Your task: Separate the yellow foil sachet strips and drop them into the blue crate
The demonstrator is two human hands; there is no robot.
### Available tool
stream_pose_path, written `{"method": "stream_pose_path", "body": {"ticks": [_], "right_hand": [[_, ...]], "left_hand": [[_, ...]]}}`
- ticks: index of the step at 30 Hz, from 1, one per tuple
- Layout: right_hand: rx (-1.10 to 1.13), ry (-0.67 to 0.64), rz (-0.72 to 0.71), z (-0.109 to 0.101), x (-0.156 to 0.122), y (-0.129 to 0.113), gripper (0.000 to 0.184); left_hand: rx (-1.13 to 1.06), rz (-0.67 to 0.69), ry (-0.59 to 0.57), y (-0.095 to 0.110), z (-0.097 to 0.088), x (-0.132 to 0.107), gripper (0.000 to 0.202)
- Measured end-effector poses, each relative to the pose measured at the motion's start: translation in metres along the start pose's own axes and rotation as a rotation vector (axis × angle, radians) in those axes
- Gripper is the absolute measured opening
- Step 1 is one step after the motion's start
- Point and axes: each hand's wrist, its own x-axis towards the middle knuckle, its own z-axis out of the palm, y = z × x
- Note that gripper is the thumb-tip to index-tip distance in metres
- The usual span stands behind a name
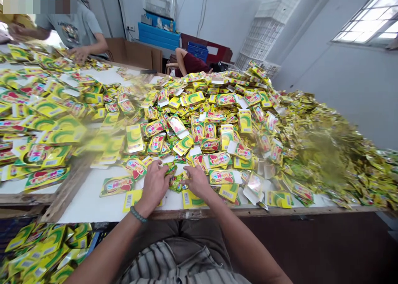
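Hands sat close together at the near edge of the white surface [90,201], the left hand [154,183] and right hand [196,180] both curled tight on one small bunch of yellow-green packets [175,182], seemingly pinched from both sides to keep it apart from the loose heap [217,122] beyond.

Packing workshop, probably: sachet-heaped table [93,201] (stacked crates [264,31] behind).
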Motion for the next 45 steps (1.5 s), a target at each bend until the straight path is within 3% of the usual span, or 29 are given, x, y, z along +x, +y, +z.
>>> {"method": "stream_pose_path", "body": {"ticks": [3,7,9,13,17,20,24,30,34,38,40,42,45], "right_hand": [[0.251,0.137,0.042,0.001,-0.005,0.007,0.013],[0.505,0.348,0.103,-0.005,-0.009,0.010,0.028],[0.692,0.399,0.143,-0.010,-0.009,0.006,0.030],[1.006,0.311,0.133,-0.012,-0.010,-0.009,0.032],[1.014,0.262,0.126,-0.002,-0.016,-0.020,0.034],[0.993,0.324,0.154,-0.001,-0.019,-0.026,0.045],[0.972,0.413,0.184,0.001,-0.017,-0.038,0.033],[0.770,0.483,0.212,0.021,-0.026,-0.050,0.025],[0.756,0.362,0.166,0.020,-0.030,-0.047,0.027],[0.885,0.073,0.090,0.011,-0.023,-0.042,0.036],[0.850,0.000,0.074,0.007,-0.021,-0.042,0.033],[0.743,0.049,0.094,0.004,-0.021,-0.044,0.029],[0.601,0.151,0.108,0.002,-0.022,-0.044,0.027]], "left_hand": [[-0.248,-0.136,0.074,-0.010,-0.003,-0.006,0.020],[-0.801,-0.531,-0.085,-0.014,-0.001,-0.012,0.039],[-1.030,-0.650,-0.112,-0.010,0.001,-0.014,0.054],[-1.272,-0.729,-0.169,0.002,0.000,-0.019,0.056],[-1.386,-0.709,-0.260,0.008,-0.005,-0.025,0.048],[-1.387,-0.740,-0.244,0.007,-0.006,-0.028,0.052],[-1.424,-0.727,-0.228,0.010,-0.005,-0.031,0.056],[-1.421,-0.705,-0.162,0.017,-0.007,-0.029,0.048],[-1.337,-0.675,-0.100,0.013,-0.005,-0.029,0.048],[-1.245,-0.561,-0.200,0.006,-0.006,-0.032,0.037],[-1.142,-0.490,-0.300,-0.003,-0.016,-0.030,0.031],[-0.939,-0.383,-0.347,-0.021,-0.034,-0.024,0.031],[-0.400,-0.098,-0.218,-0.057,-0.066,-0.004,0.049]]}}
